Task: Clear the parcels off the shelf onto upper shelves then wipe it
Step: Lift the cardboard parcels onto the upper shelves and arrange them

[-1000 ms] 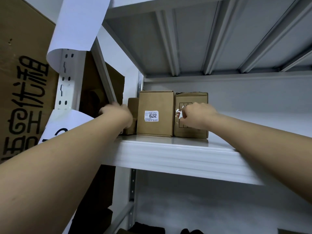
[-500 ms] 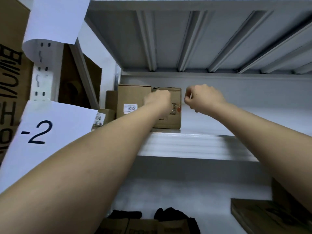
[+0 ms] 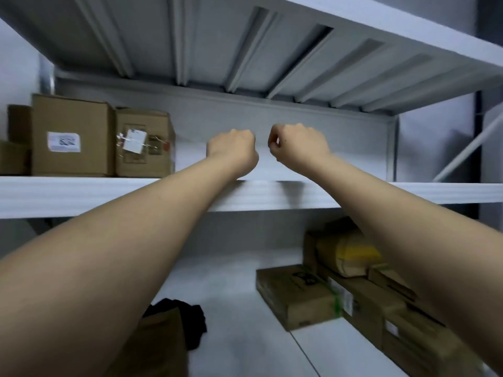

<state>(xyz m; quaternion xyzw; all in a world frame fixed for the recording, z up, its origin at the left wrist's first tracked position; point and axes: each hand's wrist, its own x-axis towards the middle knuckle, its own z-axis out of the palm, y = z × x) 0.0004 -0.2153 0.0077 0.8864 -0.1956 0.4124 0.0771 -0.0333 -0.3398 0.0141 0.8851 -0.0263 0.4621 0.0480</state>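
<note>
Two brown cardboard parcels stand at the left end of the upper white shelf (image 3: 299,191): a larger box with a white label (image 3: 72,136) and, touching its right side, a smaller box with a stapled slip (image 3: 145,144). More small boxes (image 3: 15,142) sit left of them. My left hand (image 3: 232,149) and my right hand (image 3: 298,146) hover side by side over the bare middle of that shelf, fingers curled, holding nothing. On the lower shelf (image 3: 239,295) lie several long cardboard parcels (image 3: 299,295) at the right.
A black cloth (image 3: 179,319) lies on the lower shelf beside a brown box (image 3: 158,346) at the front left. The ribbed underside of the shelf above (image 3: 245,44) hangs close overhead. A grey upright post (image 3: 392,148) bounds the right end.
My left hand has come off the smaller box, and both hands have shifted right, away from the parcels. The view has swung right and down, bringing the lower shelf's parcels into sight.
</note>
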